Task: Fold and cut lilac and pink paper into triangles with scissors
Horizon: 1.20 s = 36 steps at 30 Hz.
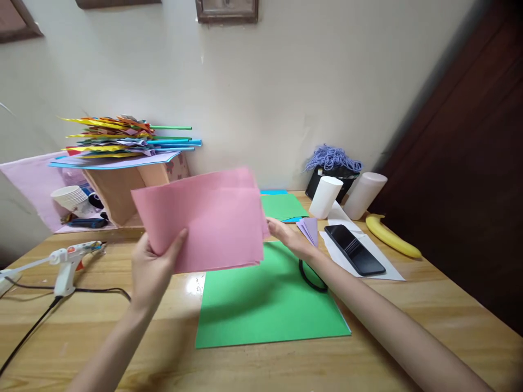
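The left hand (pixel 152 275) pinches the pink paper (pixel 216 223) between a thumb on its near face and fingers behind it; the right hand (pixel 288 238) is at the paper's right edge, its fingertips partly hidden, so its grip cannot be told. The paper is raised above the green sheet (pixel 265 316) on the wooden table (pixel 261 367). Farther out are a glue gun (pixel 65 269) at left and, at right, a folded lilac paper (pixel 310 230), a phone (pixel 354 250) and a banana (pixel 390 237).

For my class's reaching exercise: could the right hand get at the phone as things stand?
Probably yes: the phone lies uncovered, near the right hand, with nothing seen standing over it.
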Tool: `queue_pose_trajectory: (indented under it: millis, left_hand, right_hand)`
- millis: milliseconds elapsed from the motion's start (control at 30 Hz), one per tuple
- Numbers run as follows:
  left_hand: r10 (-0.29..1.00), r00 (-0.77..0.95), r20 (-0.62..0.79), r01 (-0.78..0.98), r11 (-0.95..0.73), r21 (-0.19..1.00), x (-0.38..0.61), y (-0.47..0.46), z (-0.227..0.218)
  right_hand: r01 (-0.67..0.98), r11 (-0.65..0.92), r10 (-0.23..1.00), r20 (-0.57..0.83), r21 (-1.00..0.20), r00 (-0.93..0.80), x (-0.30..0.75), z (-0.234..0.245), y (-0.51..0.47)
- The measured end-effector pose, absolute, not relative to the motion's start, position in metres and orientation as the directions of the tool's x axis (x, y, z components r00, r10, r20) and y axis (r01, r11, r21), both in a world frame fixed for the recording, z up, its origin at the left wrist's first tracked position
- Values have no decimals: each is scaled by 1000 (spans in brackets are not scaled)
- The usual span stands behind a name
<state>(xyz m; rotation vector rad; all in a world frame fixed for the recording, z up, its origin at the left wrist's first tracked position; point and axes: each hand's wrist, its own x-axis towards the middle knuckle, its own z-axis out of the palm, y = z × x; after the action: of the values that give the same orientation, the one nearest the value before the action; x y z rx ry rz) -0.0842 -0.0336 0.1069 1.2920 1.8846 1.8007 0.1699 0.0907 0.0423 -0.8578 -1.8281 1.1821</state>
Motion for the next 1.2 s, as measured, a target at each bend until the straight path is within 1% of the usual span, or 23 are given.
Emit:
queue_pose_trajectory:
  millis: [33, 67, 100, 233, 300, 367, 433, 500, 533, 600, 700, 733, 800, 867, 933, 1067, 1133, 1200]
  left_hand:
    - [741, -554, 381, 396, -169, 903, -78, -32, 98]
    - [768, -530, 359, 364, -176, 914, -71, -28, 90]
    - [791, -507, 342, 326, -191, 926, -64, -24, 83]
    - [790, -540, 291, 223, -199, 954, -38, -7, 56]
    - [816, -513, 267, 211, -182, 960, -29, -2, 44]
    - [866, -433, 250, 216, -170, 962, -25, 2, 32]
    - [915, -347, 207, 213, -138, 967, -24, 4, 23]
    - [938, -300, 174, 231, -105, 967, -25, 6, 18]
    - [939, -299, 170, 240, -98, 966, -25, 7, 17]
    - [929, -324, 179, 238, -103, 966, -27, 8, 17]
    - [917, -352, 188, 201, -122, 972, -29, 9, 18]
    - [919, -345, 189, 203, -124, 971, -30, 9, 17]
    - [933, -307, 189, 229, -120, 966, -32, 9, 14]
    - [950, -254, 180, 255, -114, 960, -33, 8, 10]
    - [957, -225, 182, 266, -120, 957, -33, 7, 6]
    - [950, -241, 198, 264, -132, 955, -31, 5, 5]
    - [955, -238, 175, 251, -114, 961, -29, 5, 7]
    - [962, -232, 142, 239, -85, 967, -27, 5, 9]
  right_hand:
    - [88, 338, 837, 256, -937, -483, 171, 44, 78]
    - [82, 321, 859, 254, -943, -445, 173, 45, 67]
    - [70, 296, 899, 253, -953, -357, 176, 45, 58]
    - [-88, 190, 955, 205, -978, -213, 196, 40, 40]
    - [-141, 171, 966, 194, -975, -173, 206, 34, 37]
    - [-107, 213, 966, 226, -971, -125, 212, 26, 36]
    - [-14, 258, 960, 258, -966, -107, 213, 15, 34]
    - [84, 259, 961, 247, -962, -125, 211, 6, 33]
    - [124, 254, 963, 239, -959, -129, 209, 4, 33]
    - [172, 266, 964, 255, -949, -81, 206, 2, 33]
    - [169, 312, 944, 325, -935, 57, 206, 5, 33]
    - [173, 315, 941, 331, -933, 75, 207, 6, 33]
    - [199, 274, 956, 289, -941, 50, 209, 6, 33]
    - [218, 197, 979, 204, -956, 11, 210, 4, 31]
    - [193, 149, 987, 158, -970, 30, 208, 1, 30]
    - [157, 188, 973, 205, -970, 105, 205, -2, 30]
    - [141, 202, 976, 211, -969, 52, 206, -4, 31]
    - [66, 203, 979, 203, -977, -16, 207, -7, 31]
